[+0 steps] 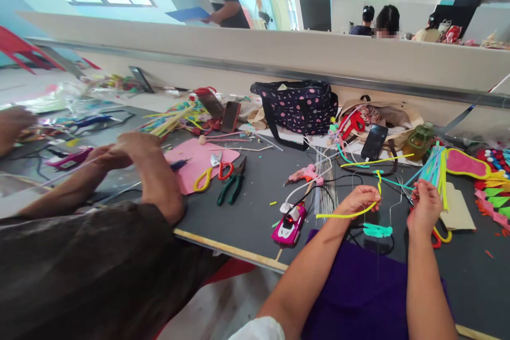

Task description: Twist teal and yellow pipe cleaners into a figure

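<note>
My left hand (360, 202) pinches a yellow pipe cleaner (346, 215); one end trails left and another part twists upward above the fingers. My right hand (425, 203) is closed at the right side of a thin wire frame (395, 203), by a teal pipe cleaner strand running across its top. Whether the fingers grip wire or strand is partly hidden. Teal pipe cleaner is wound around the lower part of the frame, between my hands. Scissors with red and yellow handles (442, 236) lie beside my right wrist. Purple cloth (358, 287) lies under my forearms.
Left of my hands are a pink glue gun (306, 174), a magenta power strip (290, 226), green-handled pliers (233, 186) and more scissors (215, 164). A co-worker's arms (149, 170) work at far left. Behind stand a dotted bag (298, 106), a phone (374, 142) and a green bottle (418, 141).
</note>
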The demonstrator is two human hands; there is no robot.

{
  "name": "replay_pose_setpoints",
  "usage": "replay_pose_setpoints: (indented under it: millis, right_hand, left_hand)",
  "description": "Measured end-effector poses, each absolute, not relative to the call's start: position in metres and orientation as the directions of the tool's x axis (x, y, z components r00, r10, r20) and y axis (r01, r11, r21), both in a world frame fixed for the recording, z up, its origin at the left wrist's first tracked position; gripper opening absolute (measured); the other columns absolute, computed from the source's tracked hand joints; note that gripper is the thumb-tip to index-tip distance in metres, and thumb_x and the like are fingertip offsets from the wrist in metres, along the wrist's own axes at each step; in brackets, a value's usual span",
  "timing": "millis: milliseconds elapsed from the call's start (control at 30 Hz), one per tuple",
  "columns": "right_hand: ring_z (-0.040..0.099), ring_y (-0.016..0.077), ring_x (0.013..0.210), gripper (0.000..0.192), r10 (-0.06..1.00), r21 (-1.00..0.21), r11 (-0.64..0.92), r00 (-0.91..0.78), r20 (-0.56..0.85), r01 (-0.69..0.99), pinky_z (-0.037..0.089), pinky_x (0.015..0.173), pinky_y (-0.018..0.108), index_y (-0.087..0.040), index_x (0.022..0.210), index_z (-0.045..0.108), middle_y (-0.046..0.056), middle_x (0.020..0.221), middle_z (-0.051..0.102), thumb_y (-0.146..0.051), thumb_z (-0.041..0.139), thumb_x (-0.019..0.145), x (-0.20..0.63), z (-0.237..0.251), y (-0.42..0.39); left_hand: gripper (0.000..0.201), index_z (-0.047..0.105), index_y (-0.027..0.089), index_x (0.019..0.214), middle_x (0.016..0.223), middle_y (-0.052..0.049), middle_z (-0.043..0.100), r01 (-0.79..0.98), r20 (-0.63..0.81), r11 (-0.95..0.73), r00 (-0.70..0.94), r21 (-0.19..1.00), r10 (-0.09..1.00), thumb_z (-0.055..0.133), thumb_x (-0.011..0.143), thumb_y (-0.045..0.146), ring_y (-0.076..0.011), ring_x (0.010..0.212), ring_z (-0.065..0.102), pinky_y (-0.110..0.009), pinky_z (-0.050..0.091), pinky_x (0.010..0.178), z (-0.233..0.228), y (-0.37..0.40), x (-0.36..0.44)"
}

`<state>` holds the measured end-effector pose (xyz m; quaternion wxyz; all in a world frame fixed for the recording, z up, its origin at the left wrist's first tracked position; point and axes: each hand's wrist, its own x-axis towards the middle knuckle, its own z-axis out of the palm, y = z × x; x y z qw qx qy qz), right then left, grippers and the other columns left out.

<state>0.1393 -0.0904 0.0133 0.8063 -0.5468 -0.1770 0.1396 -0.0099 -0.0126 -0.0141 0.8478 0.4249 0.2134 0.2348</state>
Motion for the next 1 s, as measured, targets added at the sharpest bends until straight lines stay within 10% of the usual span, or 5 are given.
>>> replay_pose_setpoints:
  millis: [133, 433, 767, 1000]
  right_hand:
    - [0.055, 0.0124, 0.065, 0.025, 0.336, -0.921, 0.286, 0.872, 0.355, 0.264, 0.044, 0.064, 0.026, -0.018, 0.081, 0.065, 0.000, 0.073, 0.062, -0.042, 0.067, 0.076, 0.133, 0.009, -0.091]
    - [0.054, 0.0212, 0.083, 0.026, 0.671, -0.537, 0.035, 0.378, 0.638, 0.843, 0.040, 0.078, 0.034, -0.022, 0.082, 0.071, 0.007, 0.080, 0.064, -0.040, 0.053, 0.089, 0.111, 0.028, -0.101]
    - [0.055, 0.0209, 0.084, 0.031, 0.717, -0.419, -0.040, 0.318, 0.620, 0.907, 0.038, 0.077, 0.031, -0.021, 0.089, 0.071, 0.007, 0.083, 0.066, -0.038, 0.046, 0.093, 0.125, 0.039, -0.111]
    - [0.060, 0.0178, 0.067, 0.033, 0.816, -0.584, -0.051, 0.370, 0.443, 0.810, 0.037, 0.061, 0.027, -0.022, 0.088, 0.072, 0.006, 0.077, 0.070, -0.046, 0.049, 0.089, 0.120, 0.066, -0.124]
  left_hand:
    - [0.036, 0.059, 0.011, 0.066, 0.057, -0.001, 0.061, -0.233, -0.151, 0.512, 0.785, 0.827, 0.601, 0.081, 0.053, 0.036, -0.0107, 0.046, 0.056, -0.022, 0.042, 0.048, -0.015, -0.011, -0.012]
    - [0.033, 0.061, 0.011, 0.067, 0.053, 0.001, 0.059, -0.215, -0.145, 0.508, 0.803, 0.834, 0.578, 0.081, 0.053, 0.034, -0.0106, 0.045, 0.055, -0.022, 0.040, 0.050, -0.021, -0.011, -0.014]
    - [0.033, 0.061, 0.011, 0.066, 0.054, -0.001, 0.059, -0.203, -0.131, 0.520, 0.835, 0.830, 0.535, 0.081, 0.053, 0.034, -0.0109, 0.046, 0.055, -0.023, 0.042, 0.050, -0.013, -0.016, -0.008]
    - [0.036, 0.063, 0.011, 0.066, 0.053, -0.002, 0.062, -0.113, -0.151, 0.508, 0.880, 0.854, 0.450, 0.084, 0.049, 0.035, -0.0124, 0.047, 0.058, -0.023, 0.044, 0.052, 0.007, -0.034, -0.010]
